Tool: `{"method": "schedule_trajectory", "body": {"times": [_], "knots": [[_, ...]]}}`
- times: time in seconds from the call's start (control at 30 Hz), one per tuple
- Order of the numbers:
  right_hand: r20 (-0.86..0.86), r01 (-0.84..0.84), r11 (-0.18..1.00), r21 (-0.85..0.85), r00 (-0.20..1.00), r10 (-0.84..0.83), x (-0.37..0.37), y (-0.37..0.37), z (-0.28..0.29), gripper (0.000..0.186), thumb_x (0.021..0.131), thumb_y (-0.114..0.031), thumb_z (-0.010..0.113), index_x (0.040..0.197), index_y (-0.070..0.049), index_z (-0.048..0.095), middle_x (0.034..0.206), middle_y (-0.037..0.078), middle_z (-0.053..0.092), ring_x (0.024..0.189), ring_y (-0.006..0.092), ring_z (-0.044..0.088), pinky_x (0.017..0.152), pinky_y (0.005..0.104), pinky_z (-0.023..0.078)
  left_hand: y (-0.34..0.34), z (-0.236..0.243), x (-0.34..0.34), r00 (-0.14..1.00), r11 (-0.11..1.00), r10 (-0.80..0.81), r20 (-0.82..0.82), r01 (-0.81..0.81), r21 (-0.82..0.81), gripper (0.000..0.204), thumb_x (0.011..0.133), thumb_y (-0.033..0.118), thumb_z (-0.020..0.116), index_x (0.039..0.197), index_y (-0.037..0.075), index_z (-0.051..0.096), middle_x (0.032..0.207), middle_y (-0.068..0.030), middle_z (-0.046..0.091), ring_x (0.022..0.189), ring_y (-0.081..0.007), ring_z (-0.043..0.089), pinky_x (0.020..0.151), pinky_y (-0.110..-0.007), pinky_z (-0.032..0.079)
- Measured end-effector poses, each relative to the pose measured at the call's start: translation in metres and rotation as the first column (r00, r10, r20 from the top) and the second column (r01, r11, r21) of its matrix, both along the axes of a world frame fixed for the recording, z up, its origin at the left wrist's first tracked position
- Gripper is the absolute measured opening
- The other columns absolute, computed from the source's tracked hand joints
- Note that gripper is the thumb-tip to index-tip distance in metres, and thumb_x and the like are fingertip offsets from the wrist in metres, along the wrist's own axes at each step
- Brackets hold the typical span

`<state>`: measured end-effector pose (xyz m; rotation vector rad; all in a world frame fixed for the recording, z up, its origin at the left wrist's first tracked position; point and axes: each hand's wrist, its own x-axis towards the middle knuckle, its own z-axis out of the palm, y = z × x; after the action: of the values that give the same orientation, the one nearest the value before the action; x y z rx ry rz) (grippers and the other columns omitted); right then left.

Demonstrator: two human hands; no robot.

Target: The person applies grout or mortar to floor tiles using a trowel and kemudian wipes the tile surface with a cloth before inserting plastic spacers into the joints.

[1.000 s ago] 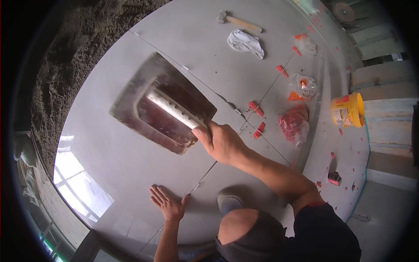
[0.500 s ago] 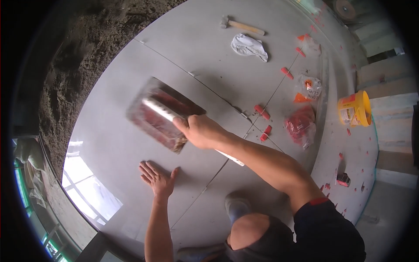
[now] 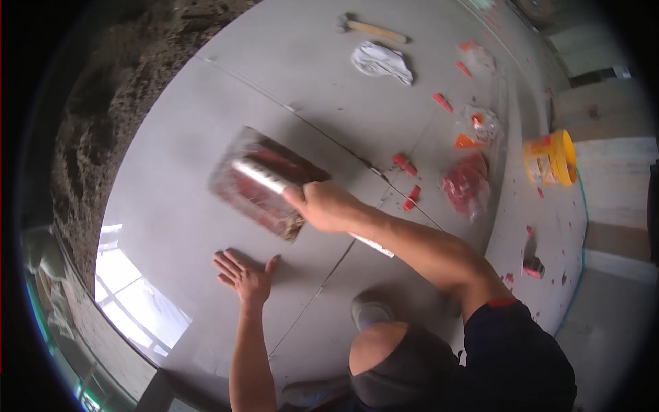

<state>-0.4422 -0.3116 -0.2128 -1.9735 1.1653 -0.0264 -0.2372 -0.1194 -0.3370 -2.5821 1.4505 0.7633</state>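
Note:
My right hand (image 3: 324,208) is closed around the long white handle of a tile beater (image 3: 268,196), a flat rectangular board with a worn reddish face. The board is blurred by motion over a large grey floor tile (image 3: 171,172), so I cannot tell whether it touches. The handle's far end sticks out past my right forearm. To the near left, my left hand (image 3: 244,276) lies flat on the same tile, fingers spread and holding nothing. Thin joints between the tiles run just right of the beater, with small clips standing in them.
A hammer (image 3: 374,29) and a white cloth (image 3: 382,62) lie on the far tiles. Red wedges (image 3: 404,164), a clear bag (image 3: 477,123) and a bag of red pieces (image 3: 467,184) are at right. Beyond stands a yellow bucket (image 3: 549,159). Rough mortar (image 3: 103,123) borders the far left.
The whole view has shifted slightly, so the tiles and objects sit a little farther left and up. The beater and my right hand have moved slightly right; my left hand stays flat on the tile.

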Motion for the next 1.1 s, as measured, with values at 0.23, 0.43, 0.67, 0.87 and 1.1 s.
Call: {"method": "schedule_trajectory", "body": {"times": [0.23, 0.43, 0.67, 0.87, 1.1], "knots": [[0.031, 0.246, 0.969, 0.028, 0.969, -0.247, -0.038, 0.051, -0.008, 0.059, 0.1, -0.05, 0.043, 0.085, 0.003, 0.064, 0.064, 0.022, 0.063, 0.06, 0.0436, 0.063, 0.059, 0.0504, 0.049, 0.001, -0.004, 0.002, 0.997, 1.0, -0.008, 0.074, 0.009, -0.015, 0.131, 0.076, 0.074, 0.062, 0.151, -0.006, -0.009, 0.158, -0.0294, -0.011, 0.147, -0.0432, -0.016, 0.115, -0.06, -0.004], [-0.072, 0.201, 0.974, 0.102, 0.978, -0.194, -0.018, 0.028, -0.014, 0.061, 0.101, -0.051, 0.039, 0.082, 0.002, 0.063, 0.066, 0.021, 0.064, 0.062, 0.0418, 0.064, 0.06, 0.0499, 0.05, -0.008, 0.004, -0.002, 0.998, 1.0, -0.004, 0.068, 0.003, 0.005, 0.13, 0.076, 0.075, 0.061, 0.151, -0.006, -0.008, 0.159, -0.0275, -0.011, 0.148, -0.041, -0.015, 0.115, -0.059, -0.004], [0.211, 0.233, 0.972, 0.005, 0.95, -0.229, -0.007, 0.053, 0.071, 0.054, 0.102, -0.047, 0.042, 0.086, 0.002, 0.06, 0.062, 0.017, 0.063, 0.059, 0.0387, 0.064, 0.058, 0.0488, 0.05, 0.008, -0.001, 0.015, 0.995, 0.999, 0.031, 0.093, -0.029, -0.028, 0.128, 0.078, 0.076, 0.058, 0.151, -0.006, -0.008, 0.158, -0.0286, -0.012, 0.147, -0.0425, -0.015, 0.115, -0.059, -0.004], [0.002, 0.304, 0.953, 0.018, 0.953, -0.304, 0.051, 0.01, -0.042, 0.057, 0.1, -0.045, 0.046, 0.075, 0.002, 0.067, 0.069, 0.024, 0.066, 0.065, 0.0395, 0.067, 0.061, 0.0468, 0.054, -0.006, 0.009, 0.001, 0.996, 0.996, 0.004, 0.093, -0.013, 0.089, 0.126, 0.079, 0.076, 0.056, 0.151, -0.006, -0.007, 0.159, -0.0269, -0.012, 0.147, -0.0423, -0.014, 0.115, -0.06, -0.004], [-0.011, 0.269, 0.956, 0.114, 0.963, -0.269, 0.072, 0.026, -0.042, 0.055, 0.1, -0.045, 0.045, 0.086, 0.002, 0.069, 0.081, 0.022, 0.07, 0.077, 0.037, 0.069, 0.071, 0.0454, 0.055, 0.094, 0.002, 0.009, 0.967, 0.962, -0.222, 0.124, 0.238, -0.136, 0.109, 0.087, 0.065, 0.053, 0.152, -0.007, 0.003, 0.159, -0.0286, 0.001, 0.148, -0.0428, -0.002, 0.117, -0.057, 0.004]]}}
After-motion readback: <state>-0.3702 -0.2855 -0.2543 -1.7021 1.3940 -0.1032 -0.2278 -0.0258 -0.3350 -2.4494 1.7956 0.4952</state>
